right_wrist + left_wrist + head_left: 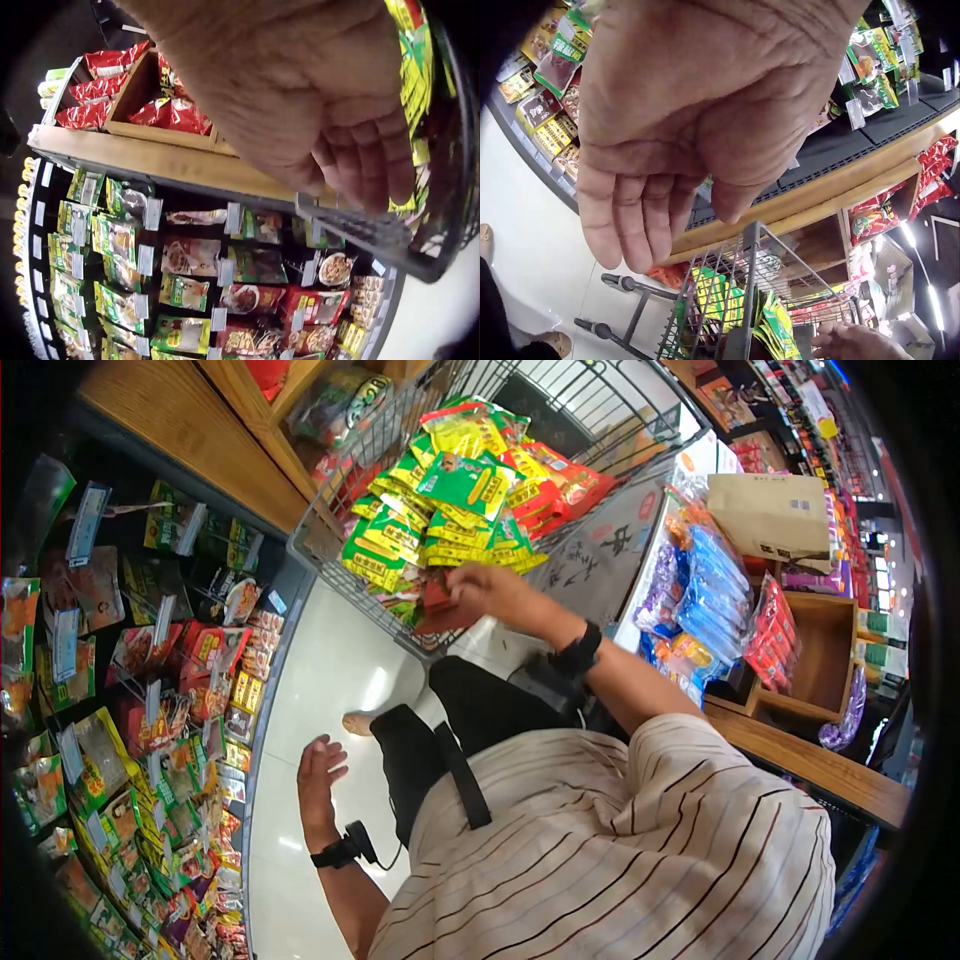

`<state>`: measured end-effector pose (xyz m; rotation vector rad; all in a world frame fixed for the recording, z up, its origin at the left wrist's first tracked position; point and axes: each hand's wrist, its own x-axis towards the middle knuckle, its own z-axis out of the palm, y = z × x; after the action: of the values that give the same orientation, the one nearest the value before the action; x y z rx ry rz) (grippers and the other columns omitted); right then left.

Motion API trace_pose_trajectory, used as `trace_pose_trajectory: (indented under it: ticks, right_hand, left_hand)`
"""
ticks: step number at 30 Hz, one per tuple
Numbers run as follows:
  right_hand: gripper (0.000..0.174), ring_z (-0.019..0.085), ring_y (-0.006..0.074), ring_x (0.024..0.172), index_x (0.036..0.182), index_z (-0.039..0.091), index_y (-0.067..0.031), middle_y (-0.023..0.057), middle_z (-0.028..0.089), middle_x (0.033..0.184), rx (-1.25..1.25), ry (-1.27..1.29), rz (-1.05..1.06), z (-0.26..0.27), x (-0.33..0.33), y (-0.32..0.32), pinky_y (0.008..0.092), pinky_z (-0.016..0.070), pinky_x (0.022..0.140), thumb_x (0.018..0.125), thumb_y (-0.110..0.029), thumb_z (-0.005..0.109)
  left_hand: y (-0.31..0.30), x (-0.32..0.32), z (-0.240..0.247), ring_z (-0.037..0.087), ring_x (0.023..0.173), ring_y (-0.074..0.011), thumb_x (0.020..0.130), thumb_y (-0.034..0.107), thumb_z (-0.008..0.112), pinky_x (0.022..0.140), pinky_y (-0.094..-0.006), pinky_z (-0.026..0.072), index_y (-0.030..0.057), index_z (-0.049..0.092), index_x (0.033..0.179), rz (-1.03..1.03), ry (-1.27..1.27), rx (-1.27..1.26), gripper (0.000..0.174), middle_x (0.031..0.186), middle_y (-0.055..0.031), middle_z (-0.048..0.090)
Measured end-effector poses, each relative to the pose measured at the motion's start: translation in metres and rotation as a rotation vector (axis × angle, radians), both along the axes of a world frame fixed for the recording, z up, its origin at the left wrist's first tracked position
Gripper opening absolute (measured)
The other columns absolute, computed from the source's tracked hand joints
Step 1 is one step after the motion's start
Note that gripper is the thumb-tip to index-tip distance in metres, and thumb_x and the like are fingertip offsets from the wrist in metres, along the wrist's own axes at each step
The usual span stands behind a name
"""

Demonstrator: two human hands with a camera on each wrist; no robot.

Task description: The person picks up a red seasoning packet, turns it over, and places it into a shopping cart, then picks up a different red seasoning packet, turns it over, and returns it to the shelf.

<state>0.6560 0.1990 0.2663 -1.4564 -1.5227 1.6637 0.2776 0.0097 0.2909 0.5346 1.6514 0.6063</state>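
**Loose hands beside a cartful of slick packets**

The right hand hangs over the near end of the cart, fingers loosely bent, with nothing visible in the palm. A dark red item lies at its fingertips; whether they touch, I cannot tell. The left hand is empty and relaxed above the floor.

Just beyond the right hand, yellow-and-green packets lie heaped in the cart, next to red bags. Each packet should be light and soft, its shiny wrapper slippery on its neighbours; a pinch at a flat edge looks surest.

The head view shows the heap from above. The left wrist view adds the cart's lower frame, while the right wrist view bares the right palm.
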Motion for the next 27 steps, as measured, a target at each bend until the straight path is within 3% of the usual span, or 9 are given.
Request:
trace_pose_trajectory:
  ticks: [3,6,7,10,11,14,19,23,27]
  right_hand:
    - [0.016,0.060,0.0107,0.083,0.106,0.064,-0.0008,0.0030,0.065,0.086,0.117,-0.247,0.019,0.013,0.029,0.021,0.0276,0.0504,0.075,0.093,-0.010,0.060]
    - [0.015,0.060,0.0101,0.080,0.104,0.064,-0.0001,0.0035,0.065,0.084,0.118,-0.226,0.072,-0.008,0.047,0.030,0.0287,0.0509,0.072,0.093,-0.010,0.060]
    - [0.013,0.065,0.0170,0.079,0.100,0.066,-0.0019,0.0074,0.067,0.084,0.246,-0.287,0.128,-0.009,0.048,0.031,0.0318,0.0521,0.071,0.090,-0.009,0.061]
    - [0.009,0.069,0.0297,0.080,0.092,0.067,-0.0044,0.0121,0.070,0.085,0.343,-0.498,0.270,-0.011,0.033,0.039,0.0372,0.0528,0.070,0.088,-0.011,0.063]
    - [0.010,0.067,0.0367,0.082,0.089,0.068,-0.0077,0.0158,0.069,0.084,0.517,-0.549,0.318,-0.012,0.023,0.042,0.0418,0.0531,0.071,0.086,-0.014,0.061]
    - [0.018,0.069,0.0347,0.085,0.092,0.071,-0.0084,0.0161,0.069,0.090,0.605,-0.928,0.578,-0.027,-0.008,0.048,0.0449,0.0541,0.070,0.087,-0.016,0.055]
    - [0.020,0.058,0.0282,0.103,0.094,0.076,-0.0138,0.0080,0.065,0.103,0.747,-1.290,0.832,-0.062,-0.026,0.038,0.0412,0.0438,0.082,0.087,-0.019,0.057]
    - [0.019,0.061,0.0282,0.102,0.092,0.075,-0.0130,0.0100,0.065,0.105,0.719,-1.362,0.867,-0.067,-0.025,0.043,0.0436,0.0501,0.082,0.085,-0.017,0.058]
    - [0.018,0.065,0.0314,0.099,0.089,0.074,-0.0098,0.0100,0.067,0.100,0.759,-1.245,0.676,-0.061,-0.011,0.056,0.0461,0.0520,0.084,0.083,-0.017,0.060]
  left_hand:
    - [0.000,0.004,0.010,0.063,0.104,-0.0222,0.100,0.050,0.051,0.089,-0.0356,0.0511,0.0000,0.055,0.132,-0.012,0.032,0.013,0.060,0.113,-0.0138,0.064]
    - [-0.007,0.003,0.015,0.063,0.104,-0.0217,0.098,0.052,0.052,0.089,-0.0351,0.0509,-0.0009,0.054,0.132,0.014,0.053,0.008,0.063,0.114,-0.0138,0.064]
    - [-0.009,0.003,0.015,0.063,0.104,-0.0218,0.098,0.052,0.052,0.089,-0.0351,0.0509,-0.0009,0.054,0.132,0.024,0.053,0.007,0.063,0.115,-0.0139,0.064]
    - [-0.011,0.003,0.019,0.063,0.104,-0.0219,0.098,0.052,0.053,0.089,-0.0351,0.0511,-0.0009,0.054,0.132,0.045,0.061,0.007,0.063,0.114,-0.0141,0.064]
    - [-0.012,0.003,0.018,0.063,0.104,-0.0219,0.098,0.052,0.053,0.088,-0.0351,0.0511,-0.0009,0.055,0.132,0.052,0.060,0.005,0.063,0.114,-0.0140,0.064]
    - [-0.010,0.004,0.021,0.063,0.104,-0.0218,0.098,0.052,0.054,0.088,-0.0348,0.0512,-0.0007,0.055,0.131,0.070,0.064,0.023,0.063,0.114,-0.0139,0.064]
    - [-0.014,0.005,0.027,0.063,0.106,-0.0237,0.100,0.048,0.051,0.090,-0.0360,0.0512,-0.0012,0.056,0.130,0.115,0.065,0.054,0.057,0.114,-0.0151,0.064]
    - [-0.020,0.002,0.029,0.063,0.105,-0.0235,0.100,0.048,0.052,0.090,-0.0360,0.0516,-0.0010,0.056,0.130,0.145,0.070,0.057,0.057,0.114,-0.0149,0.065]
    - [-0.028,-0.006,0.029,0.064,0.104,-0.0232,0.100,0.048,0.053,0.089,-0.0361,0.0521,-0.0012,0.057,0.129,0.171,0.074,0.042,0.058,0.114,-0.0146,0.065]
